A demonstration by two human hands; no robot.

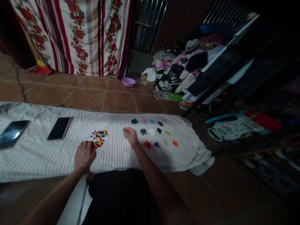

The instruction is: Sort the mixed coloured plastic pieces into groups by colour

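**Two hands at the small coloured pieces on the striped cloth**

The left hand (84, 154) lies knuckles up on the cloth, with the fingers bent under towards the palm; the fingertips are hidden, so I cannot tell if they pinch a piece or only touch; the forearm comes up from the lower left. This hand touches the near edge of the mixed heap of small plastic pieces in red, yellow, blue and green (99, 137). The right hand (130, 136) rests on the cloth to the right of that heap, apart from it, loosely curled with the wrist bent; whether it holds something is also not clear; its forearm runs back to the lower right.

The mixed heap is a flat, longish patch; its long axis goes from the left hand away and a little to the right, towards the far edge of the cloth. Just beside the right hand, on its right, lies the group of small one-colour heaps (152, 132); they are set in rows along the length of the cloth, each heap apart from the next.

All this lies on the white cloth with thin pink stripes (112, 156), spread on the brown tiled floor (93, 93); further left on the cloth are a black flat phone (59, 128) and a second dark phone (12, 132), well apart from the hands.
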